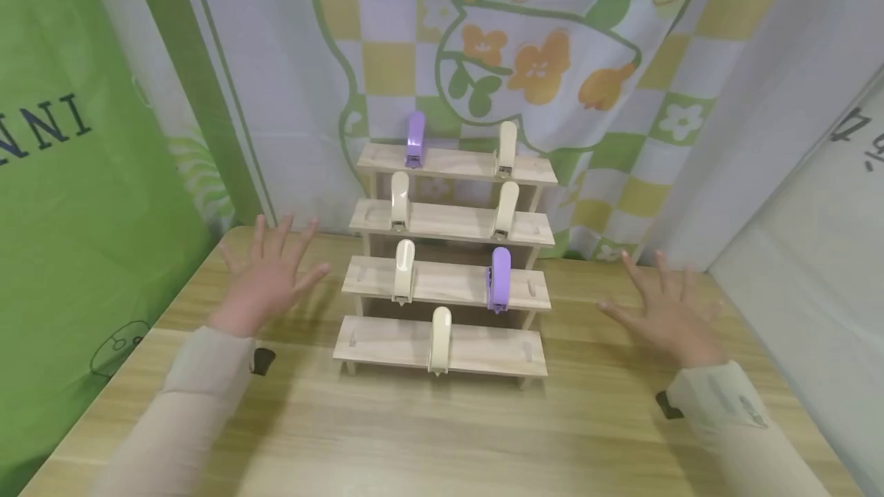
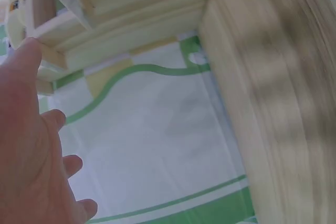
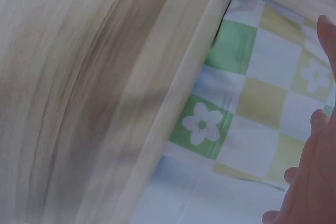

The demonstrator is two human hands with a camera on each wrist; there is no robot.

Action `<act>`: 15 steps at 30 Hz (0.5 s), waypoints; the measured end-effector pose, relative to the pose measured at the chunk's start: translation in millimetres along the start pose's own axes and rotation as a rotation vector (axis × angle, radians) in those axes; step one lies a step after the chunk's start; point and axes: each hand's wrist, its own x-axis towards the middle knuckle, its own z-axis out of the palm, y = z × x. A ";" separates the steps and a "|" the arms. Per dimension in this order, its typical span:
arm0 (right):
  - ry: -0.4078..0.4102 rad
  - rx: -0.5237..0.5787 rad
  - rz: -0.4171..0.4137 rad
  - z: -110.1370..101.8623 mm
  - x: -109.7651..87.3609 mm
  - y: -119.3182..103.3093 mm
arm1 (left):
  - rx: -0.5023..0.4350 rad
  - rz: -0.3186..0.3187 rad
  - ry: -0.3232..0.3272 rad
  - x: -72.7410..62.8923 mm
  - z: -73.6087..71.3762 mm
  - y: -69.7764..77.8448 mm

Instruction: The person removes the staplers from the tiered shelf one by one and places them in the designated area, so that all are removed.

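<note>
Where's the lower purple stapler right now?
In the head view, the lower purple stapler sits toward the right end of the second shelf from the bottom, with a cream stapler to its left on the same shelf.

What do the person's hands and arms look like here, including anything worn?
The left hand and right hand are bare, no gloves visible. The left sleeve and right sleeve are long and pale beige, reaching the wrists. A small black piece shows beside the left cuff, another beside the right.
</note>
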 end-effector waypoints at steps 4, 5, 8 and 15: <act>0.015 -0.012 -0.010 -1.7 -1.8 -5.2 | 0.017 0.020 0.033 -4.5 0.7 6.5; 0.018 -0.015 -0.013 -2.6 -2.2 -6.9 | 0.023 0.026 0.043 -5.7 1.1 8.2; 0.023 -0.018 -0.021 -5.6 -3.5 -13.0 | 0.024 0.035 0.065 -10.1 3.3 13.4; 0.056 -0.002 -0.050 -8.5 -7.3 -24.0 | -0.039 0.047 0.085 -18.3 8.4 30.6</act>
